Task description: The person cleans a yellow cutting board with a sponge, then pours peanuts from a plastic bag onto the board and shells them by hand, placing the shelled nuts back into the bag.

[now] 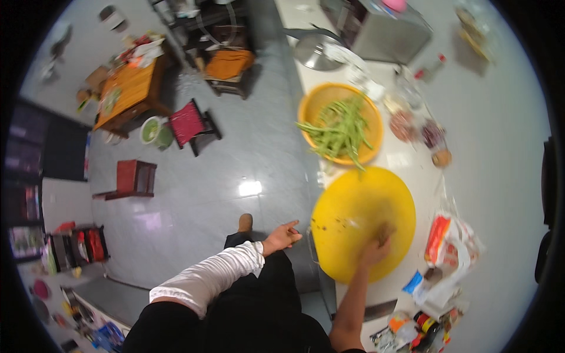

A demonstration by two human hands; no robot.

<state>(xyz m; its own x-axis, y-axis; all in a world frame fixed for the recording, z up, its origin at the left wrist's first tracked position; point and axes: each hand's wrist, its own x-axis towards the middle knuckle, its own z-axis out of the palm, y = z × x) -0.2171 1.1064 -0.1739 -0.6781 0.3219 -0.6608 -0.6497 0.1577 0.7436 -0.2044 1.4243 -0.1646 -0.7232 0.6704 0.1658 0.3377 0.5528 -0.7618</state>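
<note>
A large round yellow board or lid (340, 251) lies on the white counter, with small dark bits at its left side. Over its right part is my right hand (377, 251), fingers closed around a brown, blurred item (386, 231) whose kind I cannot tell. My left hand (282, 237) hangs over the floor left of the counter edge, fingers apart and holding nothing; a white sleeve covers that forearm. Just beyond the yellow surface, an orange plastic basin (377, 143) holds long green beans (342, 125).
Behind the basin are a metal lid (318, 52), a white cloth (353, 66) and a steel appliance (388, 33). Bagged food (402, 125) and plastic bags (454, 251) line the wall side. A cleaver blade (380, 310) lies near bottles and packets. Stools (187, 123) stand on the floor.
</note>
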